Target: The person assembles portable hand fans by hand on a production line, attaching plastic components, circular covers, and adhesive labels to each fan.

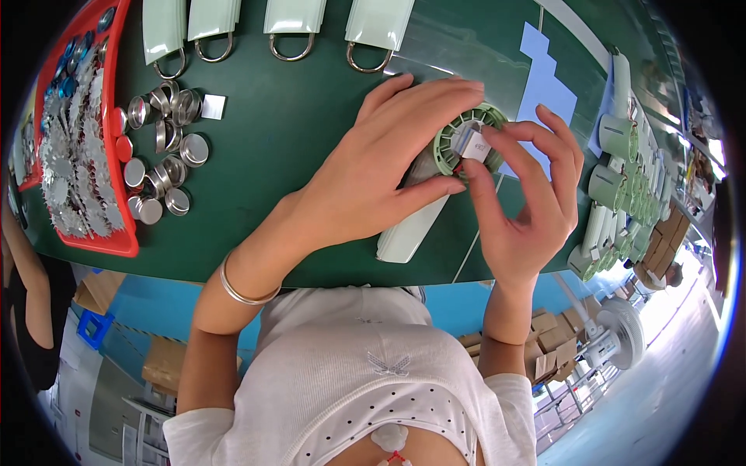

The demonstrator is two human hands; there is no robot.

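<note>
My left hand (pixel 361 175) is wrapped over a light green device with a round, slotted head (pixel 444 154) and a pale handle (pixel 412 235) slanting toward the table's near edge. Between the thumb and index finger of my right hand (pixel 530 206) is a small silver-and-white rectangular block (pixel 476 147) with printing on its face. The block sits at the mouth of the round head, partly inside its rim. A bit of red shows beside my right thumb, too small to name. The other right fingers are curled and raised.
A red tray (pixel 118 194) at the left holds jagged silver discs and blue round pieces. Silver round caps (pixel 194 149) and a white square (pixel 214 106) lie beside it. Pale green pieces with metal loops (pixel 291 48) line the far side. Right are blue sheets (pixel 548 97) and similar green devices (pixel 606 185).
</note>
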